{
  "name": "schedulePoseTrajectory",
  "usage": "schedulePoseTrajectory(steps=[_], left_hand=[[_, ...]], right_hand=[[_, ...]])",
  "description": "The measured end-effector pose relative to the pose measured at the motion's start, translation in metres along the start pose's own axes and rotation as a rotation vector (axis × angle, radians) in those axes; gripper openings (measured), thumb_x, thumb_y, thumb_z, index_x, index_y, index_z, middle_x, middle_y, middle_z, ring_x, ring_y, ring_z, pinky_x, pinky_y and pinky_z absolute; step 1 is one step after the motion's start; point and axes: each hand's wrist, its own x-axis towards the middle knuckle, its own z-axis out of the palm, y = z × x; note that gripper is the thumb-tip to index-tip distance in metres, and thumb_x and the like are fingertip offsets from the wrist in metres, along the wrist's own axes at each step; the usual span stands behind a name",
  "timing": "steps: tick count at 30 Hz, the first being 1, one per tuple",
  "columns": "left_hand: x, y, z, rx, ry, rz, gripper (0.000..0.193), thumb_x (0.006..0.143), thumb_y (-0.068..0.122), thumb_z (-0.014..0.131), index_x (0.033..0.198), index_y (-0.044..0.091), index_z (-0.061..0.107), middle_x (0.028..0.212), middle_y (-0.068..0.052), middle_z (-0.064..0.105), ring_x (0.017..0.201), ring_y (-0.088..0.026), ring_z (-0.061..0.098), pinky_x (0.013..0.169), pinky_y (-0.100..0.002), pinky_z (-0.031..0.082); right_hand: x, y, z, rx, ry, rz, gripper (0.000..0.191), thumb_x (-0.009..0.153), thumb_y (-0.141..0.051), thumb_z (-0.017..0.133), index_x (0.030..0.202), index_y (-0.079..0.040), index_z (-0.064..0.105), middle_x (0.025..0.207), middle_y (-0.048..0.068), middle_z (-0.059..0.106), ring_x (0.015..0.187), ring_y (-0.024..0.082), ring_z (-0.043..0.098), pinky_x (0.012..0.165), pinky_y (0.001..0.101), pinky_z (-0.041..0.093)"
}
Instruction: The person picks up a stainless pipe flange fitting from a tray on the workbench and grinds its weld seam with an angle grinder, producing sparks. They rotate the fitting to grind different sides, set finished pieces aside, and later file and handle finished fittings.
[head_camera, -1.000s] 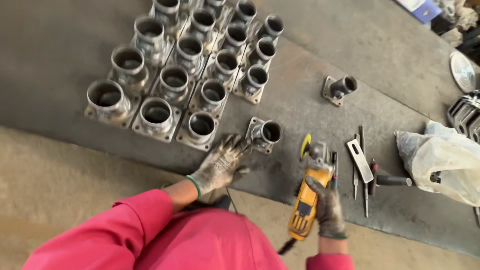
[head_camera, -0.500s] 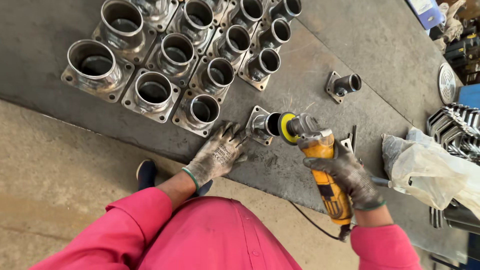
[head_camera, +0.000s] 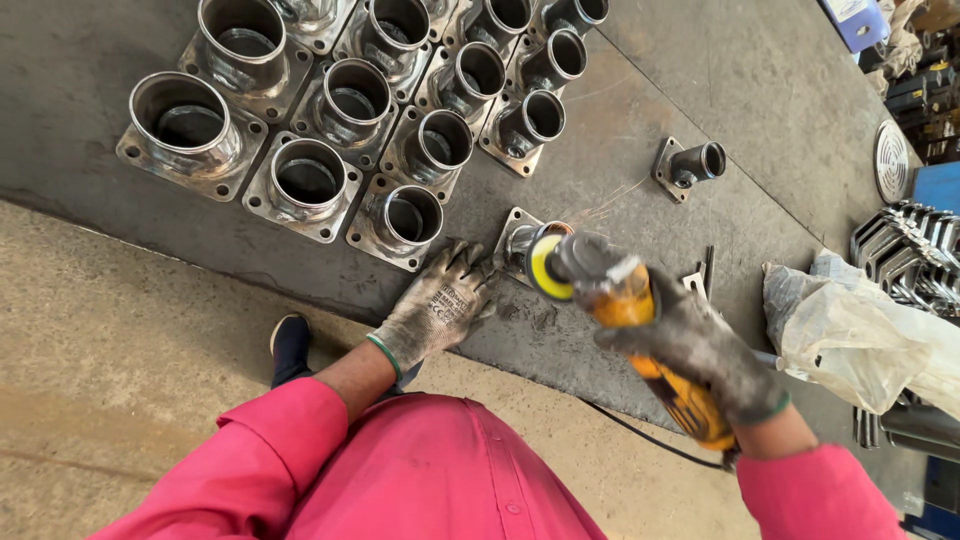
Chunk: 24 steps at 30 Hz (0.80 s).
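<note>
Under the grinder's disc: a small steel pipe fitting (head_camera: 520, 240), short shiny tube welded to a square base plate with corner holes, lying on a dark, scuffed metal sheet (head_camera: 650, 120) between the two hands. Thin sparks fanning up and right from the contact spot. Angle grinder (head_camera: 625, 315): yellow-orange body, grey metal head, round yellowish disc touching the fitting's tube. Right hand (head_camera: 700, 350) in a grimy grey knit glove, wrapped tight around the grinder body, wrist bent, pink sleeve behind. Left hand (head_camera: 435, 310), same kind of dirty glove with a green cuff, fingers spread and pressed flat on the sheet, fingertips touching the fitting's base plate. Beyond the left hand, rows of larger polished flanged tubes (head_camera: 305, 180), square plates edge to edge. Beyond the right hand, well apart, one more small fitting (head_camera: 688, 165). To the right of that hand, a crumpled translucent plastic bag (head_camera: 860, 330). Near the left forearm, a dark shoe (head_camera: 292, 345) on rough concrete floor (head_camera: 120, 400).
</note>
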Motion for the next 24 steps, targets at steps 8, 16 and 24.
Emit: schedulePoseTrajectory(steps=[8,16,24], left_hand=[[0.005,0.001,-0.004,-0.008,-0.024,0.002,0.054,0.100,0.046,0.048,0.138,0.009,0.059,0.146,-0.012,0.055,0.145,-0.035,0.037,0.120,-0.053,0.022],[0.014,0.010,-0.006,0.019,0.034,0.006,0.053,0.099,0.046,0.050,0.133,0.008,0.064,0.143,-0.013,0.058,0.142,-0.035,0.041,0.117,-0.052,0.027],[0.018,0.011,-0.001,0.040,0.002,0.018,0.053,0.098,0.047,0.049,0.136,0.012,0.061,0.141,-0.010,0.059,0.142,-0.033,0.041,0.119,-0.052,0.026]], right_hand=[[-0.012,0.037,-0.017,-0.015,0.085,-0.033,0.067,0.066,-0.015,0.088,0.130,-0.010,0.067,0.113,0.006,0.078,0.101,0.017,0.071,0.090,0.0338,0.056],[0.003,0.034,-0.032,-0.111,0.091,-0.067,0.071,0.066,-0.019,0.090,0.132,-0.014,0.064,0.114,0.004,0.076,0.103,0.016,0.070,0.091,0.0331,0.055],[0.026,0.009,-0.031,-0.117,0.041,-0.026,0.068,0.070,-0.020,0.087,0.133,-0.014,0.063,0.109,0.008,0.076,0.100,0.021,0.071,0.087,0.0354,0.057]])
